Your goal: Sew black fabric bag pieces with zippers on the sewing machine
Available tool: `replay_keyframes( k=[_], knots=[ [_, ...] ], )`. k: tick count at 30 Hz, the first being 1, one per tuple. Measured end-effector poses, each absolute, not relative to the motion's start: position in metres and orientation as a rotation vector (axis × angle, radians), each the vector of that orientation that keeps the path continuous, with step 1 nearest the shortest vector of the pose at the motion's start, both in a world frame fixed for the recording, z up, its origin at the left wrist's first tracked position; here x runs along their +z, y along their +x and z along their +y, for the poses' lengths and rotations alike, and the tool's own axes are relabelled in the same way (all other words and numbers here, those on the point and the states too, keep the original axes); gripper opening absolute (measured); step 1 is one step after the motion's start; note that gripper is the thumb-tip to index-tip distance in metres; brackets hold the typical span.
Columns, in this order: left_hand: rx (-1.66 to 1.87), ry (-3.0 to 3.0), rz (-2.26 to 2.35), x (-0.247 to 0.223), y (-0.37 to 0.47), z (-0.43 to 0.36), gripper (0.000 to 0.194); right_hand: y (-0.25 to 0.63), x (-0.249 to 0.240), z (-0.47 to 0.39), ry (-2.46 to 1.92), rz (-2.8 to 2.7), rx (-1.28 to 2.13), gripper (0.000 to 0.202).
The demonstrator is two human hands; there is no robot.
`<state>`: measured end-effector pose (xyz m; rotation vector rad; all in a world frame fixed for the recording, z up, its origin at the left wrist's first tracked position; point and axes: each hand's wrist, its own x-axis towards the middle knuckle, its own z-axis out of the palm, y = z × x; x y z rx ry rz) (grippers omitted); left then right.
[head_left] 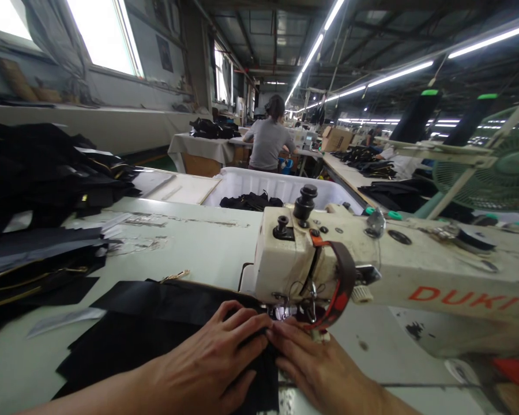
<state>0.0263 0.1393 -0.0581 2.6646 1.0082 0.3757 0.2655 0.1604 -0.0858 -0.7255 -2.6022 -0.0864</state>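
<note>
A pile of black cloth (47, 167) is crowding the left side, with zippered pieces (38, 282) lying in front of it. The sewing machine (372, 259) is blocking much of the right, a dark strap (345, 271) curving beside its needle area. Beneath the hands, a black fabric piece (155, 314) is resting on the table, its right end reaching the needle area. The left hand (216, 351) is lying spread on it, unclenched; the right hand (309, 357) is touching its edge, though whether it is pinching cannot be told. The pale green tabletop (190, 225) is showing worn patches. Beyond, a white bin (315, 183) is holding black cloth, a co-worker (268, 141) is sitting facing away, and tube lights (313, 52) are glowing overhead.
</note>
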Motion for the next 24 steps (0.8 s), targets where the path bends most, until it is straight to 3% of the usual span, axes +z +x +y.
replay_keyframes(
  k=[3, 10, 18, 24],
  knots=[
    [0.370, 2.719, 0.922, -0.054, 0.027, 0.140, 0.031, 0.261, -0.087, 0.157, -0.794, -2.676, -0.064, 0.033],
    [0.368, 2.803, 0.890, -0.057, 0.028, 0.140, 0.043, 0.256, -0.089, 0.148, -1.057, -2.717, 0.116, 0.035],
    [0.355, 2.813, 0.923, -0.058, 0.027, 0.135, 0.039, 0.266, -0.081, 0.157, -1.001, -2.627, 0.359, 0.056],
    [0.401, 2.789, 0.946, -0.058, 0.028, 0.137, 0.038, 0.276, -0.080, 0.161, -0.913, -2.472, 0.173, 0.045]
  ],
)
